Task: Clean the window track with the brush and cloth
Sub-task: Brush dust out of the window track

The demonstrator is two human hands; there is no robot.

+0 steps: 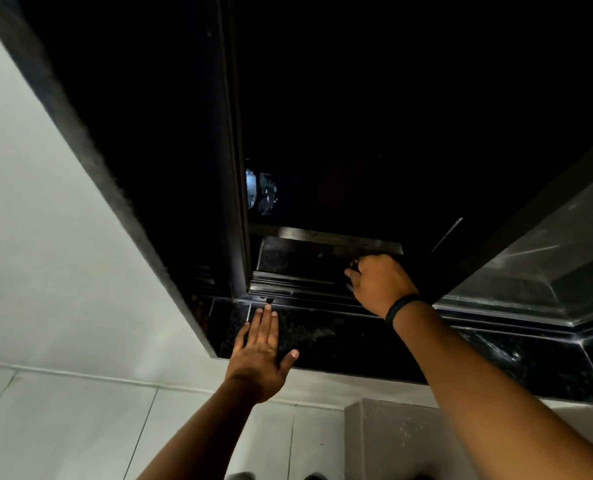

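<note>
The window track [302,289] is a set of dark metal rails along the bottom of an open black-framed window. My right hand [378,282] reaches over the rails with its fingers curled down onto the track; a small dark object shows at its fingertips, too dim to name. A black band circles that wrist. My left hand [262,348] lies flat, fingers spread, on the black speckled stone sill [340,341] just in front of the track. No cloth is visible.
A black vertical window frame [234,202] stands left of the opening. It is dark outside. A glass pane [547,258] angles away at the right. White wall [46,254] lies left, pale floor tiles [80,427] below.
</note>
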